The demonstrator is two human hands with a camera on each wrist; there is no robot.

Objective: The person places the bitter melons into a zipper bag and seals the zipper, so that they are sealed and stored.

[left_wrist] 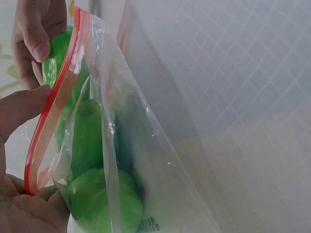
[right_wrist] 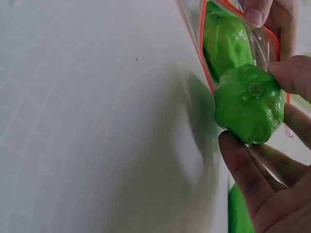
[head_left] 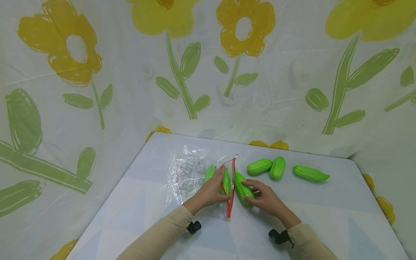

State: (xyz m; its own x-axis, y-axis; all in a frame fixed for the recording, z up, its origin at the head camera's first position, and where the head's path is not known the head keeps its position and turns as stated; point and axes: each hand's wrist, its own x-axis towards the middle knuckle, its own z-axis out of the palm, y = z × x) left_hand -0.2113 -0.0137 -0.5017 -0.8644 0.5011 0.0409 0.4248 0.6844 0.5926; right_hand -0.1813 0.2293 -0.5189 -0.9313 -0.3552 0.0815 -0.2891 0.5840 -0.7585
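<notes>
A clear zip bag (left_wrist: 160, 170) with a red seal lies with its mouth spread apart and green ridged gourds (left_wrist: 99, 194) inside. My left hand (head_left: 209, 189) holds the bag by its mouth; in the left wrist view the thumb (left_wrist: 22, 114) lies against the red seal and the fingers bend at its lower edge. Between thumb and fingers my right hand (head_left: 268, 198) grips another green gourd (head_left: 242, 187), its end towards the opening. The right wrist view shows this gourd (right_wrist: 248, 104) end-on, in front of one inside the bag. How far it reaches in is hard to tell.
Three more green gourds lie on the table to the right: two side by side (head_left: 259, 167) and one apart (head_left: 310, 173). Crumpled clear plastic (head_left: 188, 169) sits left of the zip bag. A flowered cloth (head_left: 276, 90) hangs behind the table (head_left: 325, 216).
</notes>
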